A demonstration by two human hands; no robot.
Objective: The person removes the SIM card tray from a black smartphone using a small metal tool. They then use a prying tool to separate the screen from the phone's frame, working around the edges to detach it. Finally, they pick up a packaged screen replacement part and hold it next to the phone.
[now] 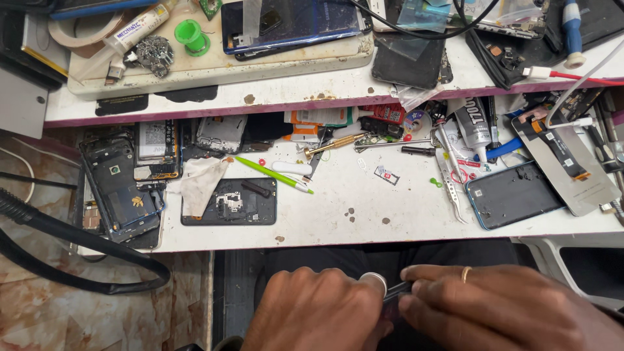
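Note:
Both my hands meet low in the picture, below the front edge of the white workbench (364,221). My left hand (318,312) is curled shut around a small tool with a round silver end (374,281). My right hand (500,305), with a ring on one finger, pinches the thin dark shaft (396,290) of that tool between its fingertips. What lies under my hands is hidden.
On the bench lie an opened phone body (229,201), a green pen (273,174), a white cloth (200,182), a dark phone back (513,195), tweezers (450,175), a glue tube (473,123) and small parts. A black hose (58,227) curves at the left.

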